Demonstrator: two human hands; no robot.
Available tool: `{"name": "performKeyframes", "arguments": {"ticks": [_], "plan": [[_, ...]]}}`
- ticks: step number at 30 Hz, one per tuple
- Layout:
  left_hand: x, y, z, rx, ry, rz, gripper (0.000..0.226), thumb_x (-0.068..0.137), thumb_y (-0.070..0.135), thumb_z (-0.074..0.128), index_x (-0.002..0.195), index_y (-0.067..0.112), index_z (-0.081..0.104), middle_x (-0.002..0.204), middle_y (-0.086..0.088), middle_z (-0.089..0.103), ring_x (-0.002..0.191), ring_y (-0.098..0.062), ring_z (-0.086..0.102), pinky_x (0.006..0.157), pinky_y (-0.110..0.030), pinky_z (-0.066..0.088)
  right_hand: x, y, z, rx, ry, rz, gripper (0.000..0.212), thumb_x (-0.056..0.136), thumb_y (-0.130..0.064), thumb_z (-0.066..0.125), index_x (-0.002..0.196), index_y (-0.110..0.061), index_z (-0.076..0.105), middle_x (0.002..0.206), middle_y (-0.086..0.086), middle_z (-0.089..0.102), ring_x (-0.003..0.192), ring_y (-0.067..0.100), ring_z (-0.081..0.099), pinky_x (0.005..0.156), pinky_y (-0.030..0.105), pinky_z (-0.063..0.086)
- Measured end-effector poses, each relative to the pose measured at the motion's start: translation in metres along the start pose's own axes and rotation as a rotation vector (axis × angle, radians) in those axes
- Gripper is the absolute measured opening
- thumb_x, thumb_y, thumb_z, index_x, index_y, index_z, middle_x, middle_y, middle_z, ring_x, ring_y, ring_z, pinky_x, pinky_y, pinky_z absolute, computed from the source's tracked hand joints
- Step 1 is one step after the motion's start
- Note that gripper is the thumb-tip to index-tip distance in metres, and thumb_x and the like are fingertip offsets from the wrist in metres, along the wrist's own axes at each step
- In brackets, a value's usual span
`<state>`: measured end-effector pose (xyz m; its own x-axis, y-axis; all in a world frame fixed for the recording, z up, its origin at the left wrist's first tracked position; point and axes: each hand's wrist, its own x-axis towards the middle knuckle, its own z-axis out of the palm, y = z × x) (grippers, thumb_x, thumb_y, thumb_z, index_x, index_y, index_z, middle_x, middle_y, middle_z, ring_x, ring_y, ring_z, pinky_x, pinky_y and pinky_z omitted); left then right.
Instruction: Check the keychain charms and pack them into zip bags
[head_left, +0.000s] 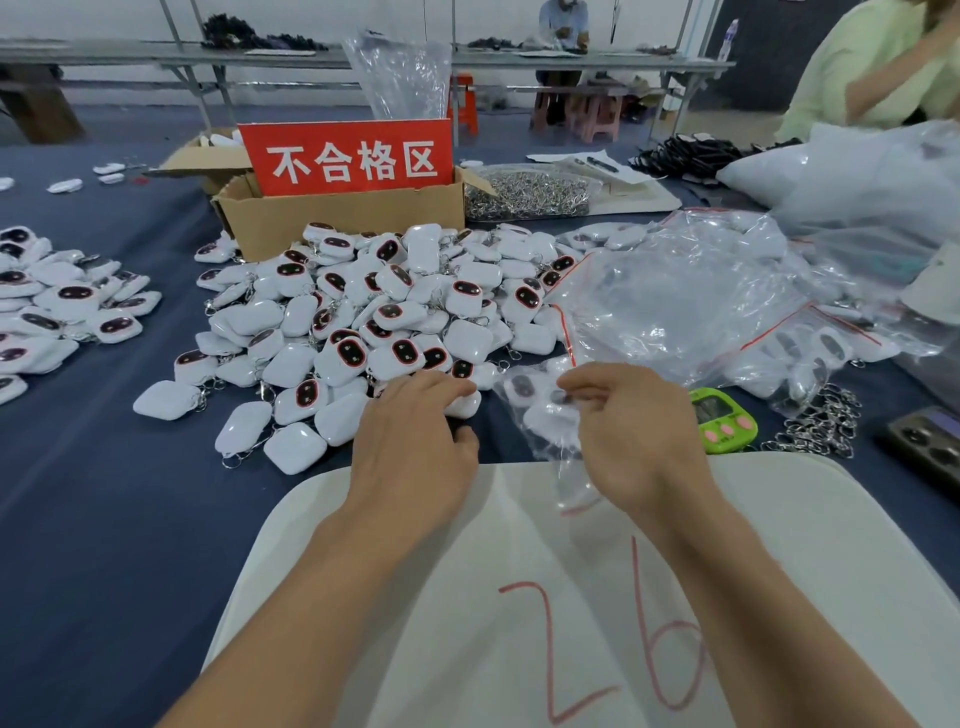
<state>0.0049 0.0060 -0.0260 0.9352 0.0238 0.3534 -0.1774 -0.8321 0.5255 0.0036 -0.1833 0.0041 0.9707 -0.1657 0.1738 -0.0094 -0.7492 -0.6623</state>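
A factory packing hall: long desks (156, 54), heaped keychain charms (363, 322), a cardboard reject box (337, 223) (red sign (348, 158)), a seated worker (563, 31).

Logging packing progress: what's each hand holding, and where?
Right grip pinches the zip bag by its far end, opposite the red zip strip. Left grip rests on a white charm; hold unclear.

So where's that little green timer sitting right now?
In the head view, the green timer sits on the blue table right of centre, just beside the right hand, with a heap of metal key rings to its right.
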Motion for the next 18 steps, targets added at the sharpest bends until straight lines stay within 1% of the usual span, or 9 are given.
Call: {"name": "performKeyframes", "arguments": {"ticks": [2, 5, 7, 9, 11, 12, 14, 16, 18], "plan": [[0.000, 0.000, 0.000, 0.027, -0.010, 0.014, 0.041, 0.083, 0.013, 0.070, 0.123, 0.026, 0.071, 0.127, 0.008, 0.066, 0.118, -0.019, 0.056, 0.098, -0.029, 0.036, 0.001, 0.002, 0.000, -0.051, -0.083, -0.003, 0.042, 0.084, -0.005, 0.055, 0.113, -0.026, 0.077, 0.116, -0.007, 0.076, 0.112, 0.016, 0.068, 0.102, 0.026, 0.048], [0.002, -0.001, 0.001, 0.060, -0.017, 0.004, 0.038, 0.088, 0.017, 0.067, 0.124, 0.027, 0.071, 0.124, 0.007, 0.066, 0.115, -0.022, 0.056, 0.098, -0.034, 0.040, -0.001, 0.002, -0.001, 0.048, 0.040, 0.008, 0.050, 0.088, -0.007, 0.052, 0.129, -0.030, 0.069, 0.126, -0.010, 0.071, 0.117, 0.011, 0.062, 0.095, 0.017, 0.039], [0.003, -0.002, 0.000, 0.073, -0.028, -0.001, 0.035, 0.092, 0.021, 0.065, 0.126, 0.027, 0.070, 0.124, 0.007, 0.064, 0.115, -0.022, 0.054, 0.098, -0.035, 0.040, -0.001, 0.001, -0.003, 0.136, 0.162, 0.035, 0.058, 0.089, -0.003, 0.047, 0.137, -0.033, 0.063, 0.131, -0.010, 0.067, 0.107, -0.002, 0.057, 0.090, 0.008, 0.033], [0.002, -0.002, 0.000, 0.102, -0.037, 0.006, 0.030, 0.096, 0.024, 0.060, 0.125, 0.028, 0.070, 0.124, 0.008, 0.063, 0.114, -0.021, 0.053, 0.097, -0.035, 0.040, 0.001, 0.000, -0.006, 0.220, 0.245, 0.059, 0.062, 0.090, 0.001, 0.043, 0.140, -0.030, 0.061, 0.135, -0.007, 0.065, 0.091, -0.016, 0.053, 0.078, -0.006, 0.028], [0.002, 0.000, -0.002, 0.126, -0.023, 0.011, 0.023, 0.101, 0.027, 0.055, 0.117, 0.029, 0.072, 0.119, 0.009, 0.065, 0.109, -0.021, 0.053, 0.093, -0.036, 0.039, -0.002, -0.001, -0.008, 0.302, 0.312, 0.043, 0.064, 0.088, 0.006, 0.040, 0.140, -0.024, 0.062, 0.134, -0.003, 0.066, 0.084, -0.032, 0.050, 0.072, -0.011, 0.027], [0.002, 0.001, -0.003, 0.130, 0.003, 0.006, 0.020, 0.103, 0.028, 0.052, 0.107, 0.029, 0.072, 0.113, 0.009, 0.066, 0.103, -0.021, 0.053, 0.088, -0.036, 0.038, -0.004, -0.003, -0.008, 0.332, 0.353, 0.030, 0.066, 0.086, 0.008, 0.038, 0.139, -0.022, 0.063, 0.132, -0.002, 0.067, 0.084, -0.035, 0.049, 0.073, -0.011, 0.027], [0.003, 0.005, -0.007, 0.118, 0.066, -0.032, 0.026, 0.105, 0.029, 0.048, 0.080, 0.029, 0.056, 0.094, 0.008, 0.063, 0.088, -0.022, 0.049, 0.077, -0.037, 0.032, -0.006, -0.005, -0.009, 0.345, 0.441, 0.006, 0.068, 0.082, 0.008, 0.036, 0.136, -0.021, 0.064, 0.127, -0.004, 0.070, 0.093, -0.021, 0.058, 0.077, -0.008, 0.030], [0.004, 0.007, -0.010, 0.062, 0.103, -0.091, 0.034, 0.105, 0.030, 0.045, 0.071, 0.026, 0.042, 0.079, 0.010, 0.056, 0.079, -0.024, 0.048, 0.070, -0.037, 0.028, -0.006, -0.005, -0.011, 0.313, 0.469, -0.015, 0.067, 0.076, 0.001, 0.033, 0.128, -0.023, 0.068, 0.118, -0.004, 0.074, 0.100, -0.001, 0.064, 0.078, -0.004, 0.034], [0.004, 0.008, -0.011, -0.004, 0.136, -0.160, 0.038, 0.105, 0.033, 0.042, 0.068, 0.021, 0.042, 0.066, 0.006, 0.052, 0.070, -0.024, 0.047, 0.060, -0.038, 0.026, -0.005, -0.002, -0.011, 0.291, 0.407, -0.020, 0.064, 0.068, -0.007, 0.030, 0.113, -0.027, 0.071, 0.105, -0.002, 0.075, 0.094, 0.009, 0.066, 0.075, 0.002, 0.038]]}}
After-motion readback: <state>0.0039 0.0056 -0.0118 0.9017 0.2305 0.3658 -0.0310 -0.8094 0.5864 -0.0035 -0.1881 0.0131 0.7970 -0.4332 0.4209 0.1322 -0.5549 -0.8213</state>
